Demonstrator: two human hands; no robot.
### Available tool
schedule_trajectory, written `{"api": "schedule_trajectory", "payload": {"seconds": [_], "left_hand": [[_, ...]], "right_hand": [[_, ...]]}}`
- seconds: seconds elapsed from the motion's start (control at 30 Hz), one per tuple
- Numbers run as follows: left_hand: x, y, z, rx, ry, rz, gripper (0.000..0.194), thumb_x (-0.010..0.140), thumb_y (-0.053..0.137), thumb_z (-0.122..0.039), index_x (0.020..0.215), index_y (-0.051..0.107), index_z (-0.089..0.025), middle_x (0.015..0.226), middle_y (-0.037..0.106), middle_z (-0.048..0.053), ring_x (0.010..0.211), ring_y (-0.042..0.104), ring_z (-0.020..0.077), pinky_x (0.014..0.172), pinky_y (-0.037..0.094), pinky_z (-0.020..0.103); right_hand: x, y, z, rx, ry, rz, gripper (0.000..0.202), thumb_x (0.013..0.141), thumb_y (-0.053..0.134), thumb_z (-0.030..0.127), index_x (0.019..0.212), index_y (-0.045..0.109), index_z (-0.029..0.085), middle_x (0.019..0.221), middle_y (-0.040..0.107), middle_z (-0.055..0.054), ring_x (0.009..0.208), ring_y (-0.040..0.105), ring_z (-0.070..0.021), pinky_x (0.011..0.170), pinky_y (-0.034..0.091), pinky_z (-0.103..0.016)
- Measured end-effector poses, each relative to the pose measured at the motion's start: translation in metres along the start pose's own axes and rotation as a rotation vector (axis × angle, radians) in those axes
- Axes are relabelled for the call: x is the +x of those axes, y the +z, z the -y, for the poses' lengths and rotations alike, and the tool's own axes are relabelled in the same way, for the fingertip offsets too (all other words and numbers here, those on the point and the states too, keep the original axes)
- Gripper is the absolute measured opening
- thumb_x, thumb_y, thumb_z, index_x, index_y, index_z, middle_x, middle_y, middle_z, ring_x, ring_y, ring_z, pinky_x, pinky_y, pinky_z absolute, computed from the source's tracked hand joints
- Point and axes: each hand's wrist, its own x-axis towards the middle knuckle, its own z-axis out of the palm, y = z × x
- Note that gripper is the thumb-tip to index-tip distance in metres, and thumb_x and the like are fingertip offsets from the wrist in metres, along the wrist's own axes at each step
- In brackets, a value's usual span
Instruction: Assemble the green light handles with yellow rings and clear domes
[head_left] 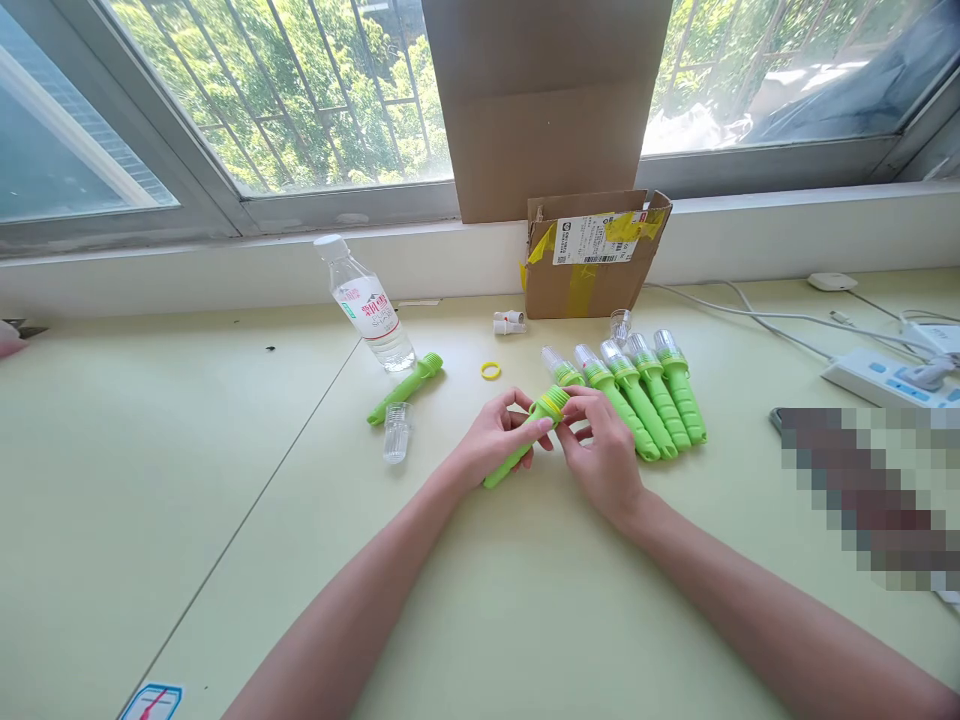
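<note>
Pale-green tabletop (225, 600) below windows (300, 100). Threaded green flashlight body (501, 472) was mid-table, left hand (496, 430) wrapped around it; right hand (604, 450) had fingers bent narrowly at the yellow ring (555, 403) on its neck, grip unconfirmed. Shaft steady, ring pressed evenly, seemed best. Underside contact was hidden; a pixelated patch (877, 490) masked the far right.

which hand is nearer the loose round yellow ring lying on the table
Left. The left hand is just on the near side of the loose round yellow ring, apart from it; the right hand is farther off, toward the near right.
</note>
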Motion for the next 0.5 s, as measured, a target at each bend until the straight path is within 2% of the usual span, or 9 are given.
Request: {"api": "schedule_trajectory", "payload": {"seconds": [0.17, 0.3, 0.5], "left_hand": [[0.001, 0.0009, 0.0011, 0.051, 0.022, -0.06, 0.038, 0.069, 0.075, -0.037, 0.077, 0.043, -0.019, 0.073, 0.059, -0.002, 0.049, 0.058, 0.0103, 0.038, 0.039, 0.019], [0.0032, -0.0003, 0.0032, 0.062, 0.035, -0.089, 0.034, 0.068, 0.075, -0.036, 0.074, 0.048, -0.016, 0.073, 0.061, 0.001, 0.056, 0.062, 0.0127, 0.046, 0.044, 0.021], [0.0035, -0.0037, 0.004, -0.031, 0.016, -0.033, 0.033, 0.07, 0.074, -0.039, 0.078, 0.053, -0.015, 0.076, 0.068, 0.005, 0.055, 0.061, 0.0118, 0.055, 0.048, 0.025]], "right_hand": [[0.001, 0.0007, -0.0003, -0.004, 0.011, -0.011, 0.01, 0.083, 0.055, 0.012, 0.084, 0.051, 0.022, 0.107, 0.062, -0.007, 0.075, 0.064, -0.0154, 0.051, 0.054, -0.026], [0.0013, 0.0004, -0.0004, -0.001, 0.04, 0.002, 0.008, 0.083, 0.055, 0.014, 0.084, 0.052, 0.021, 0.107, 0.061, -0.008, 0.068, 0.063, -0.0138, 0.051, 0.054, -0.027], [0.0016, -0.0009, 0.0028, 0.005, 0.022, -0.013, 0.008, 0.083, 0.056, 0.015, 0.085, 0.051, 0.022, 0.106, 0.06, -0.008, 0.068, 0.063, -0.0136, 0.05, 0.055, -0.027]]}}
